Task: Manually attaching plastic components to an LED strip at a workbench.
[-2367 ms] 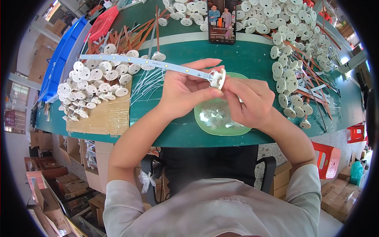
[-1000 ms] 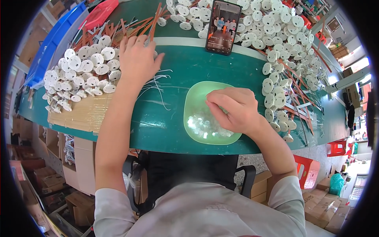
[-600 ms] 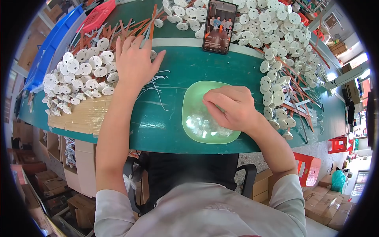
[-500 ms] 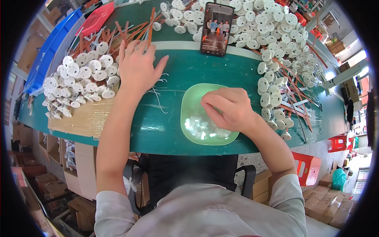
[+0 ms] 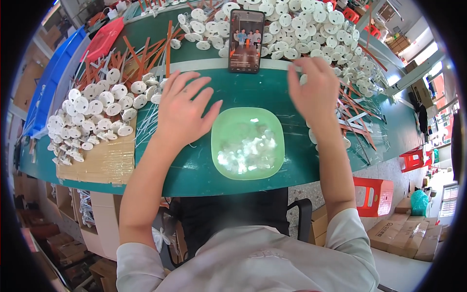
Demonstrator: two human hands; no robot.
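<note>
My left hand (image 5: 187,109) hovers left of the bowl, its fingers spread and nothing visible in them. Beneath and beside it lie thin white wires (image 5: 147,124). The light green bowl (image 5: 247,115) holds small clear, shiny pieces (image 5: 248,155). My right hand (image 5: 317,92) is over the near edge of the right-hand pile of round white discs (image 5: 311,24), thumb and fingers apart. One white disc (image 5: 303,79) shows between its thumb and fingers; I cannot tell whether they touch it.
Another pile of white discs (image 5: 97,109) rests on cardboard (image 5: 97,163) at left, with brown and grey strips (image 5: 141,56) behind. A phone (image 5: 245,41) stands upright at the back. A red tray (image 5: 104,39) and blue bin (image 5: 53,82) are far left.
My right hand has left the bowl and moved up and right to the disc pile, its pinch now opened. My left hand has come nearer, away from the strips.
</note>
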